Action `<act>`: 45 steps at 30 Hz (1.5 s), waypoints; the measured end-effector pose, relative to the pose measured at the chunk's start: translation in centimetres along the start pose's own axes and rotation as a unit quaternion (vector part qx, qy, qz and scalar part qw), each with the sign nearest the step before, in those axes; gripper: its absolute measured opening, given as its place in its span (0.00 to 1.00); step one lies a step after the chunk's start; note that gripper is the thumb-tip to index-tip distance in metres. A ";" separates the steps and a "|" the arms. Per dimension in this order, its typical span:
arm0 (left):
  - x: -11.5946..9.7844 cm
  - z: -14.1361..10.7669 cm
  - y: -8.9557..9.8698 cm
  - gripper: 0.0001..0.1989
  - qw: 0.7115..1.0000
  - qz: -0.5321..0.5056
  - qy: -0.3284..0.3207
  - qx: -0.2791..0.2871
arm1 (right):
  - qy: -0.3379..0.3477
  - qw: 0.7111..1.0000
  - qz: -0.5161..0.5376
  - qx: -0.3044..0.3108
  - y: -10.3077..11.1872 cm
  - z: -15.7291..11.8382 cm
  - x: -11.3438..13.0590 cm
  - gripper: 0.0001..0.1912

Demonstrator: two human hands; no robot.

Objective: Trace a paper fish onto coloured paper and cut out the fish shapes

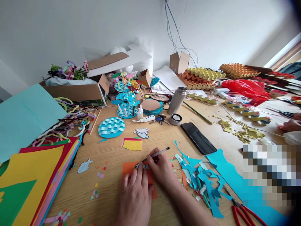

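My left hand [135, 196] lies flat with its fingers stretched over a sheet of orange paper [126, 169]. Its fingertips press on a small grey paper fish [145, 166] that rests on the sheet. In my right hand [161, 168] a slim pen [162, 152] is pinched, its tip at the fish's upper edge. My fingers cover part of the fish. Just beyond are small yellow and red paper pieces [133, 144] and more fish cutouts [142, 132]. A pale fish cutout [84, 165] lies to the left.
Coloured paper sheets [35, 166] are stacked at left. Blue paper scraps [204, 179] and red-handled scissors [242, 210] lie at right, near a phone [198, 138]. Farther back stand a metal flask [178, 100], glue bottles [145, 119], a wavy blue disc [111, 127] and egg cartons [202, 75].
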State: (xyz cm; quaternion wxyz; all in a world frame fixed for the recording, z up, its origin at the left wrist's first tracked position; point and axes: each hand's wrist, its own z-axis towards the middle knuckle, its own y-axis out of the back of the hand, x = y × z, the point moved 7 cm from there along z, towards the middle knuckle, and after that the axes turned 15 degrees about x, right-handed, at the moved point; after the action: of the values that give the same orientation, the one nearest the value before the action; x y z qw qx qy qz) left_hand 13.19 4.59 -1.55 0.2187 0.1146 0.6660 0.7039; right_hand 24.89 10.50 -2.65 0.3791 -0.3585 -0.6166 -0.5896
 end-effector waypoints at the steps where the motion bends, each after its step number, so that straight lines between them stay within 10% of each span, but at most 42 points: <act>1: 0.0 0.0 0.0 0.16 1.000 0.000 0.002 0.000 | 0.003 1.000 0.002 0.000 0.0 0.0 0.0 0.07; 45: -0.2 0.0 0.2 0.16 1.000 0.027 -0.009 0.014 | 0.001 1.000 -0.021 -0.021 0.3 -0.4 0.2 0.08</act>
State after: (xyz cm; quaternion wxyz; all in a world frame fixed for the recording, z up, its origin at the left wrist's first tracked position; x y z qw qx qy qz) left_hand 13.38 4.49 -1.36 0.2042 0.1417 0.6703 0.6992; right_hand 25.10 10.07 -2.34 0.3603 -0.3526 -0.6109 -0.6104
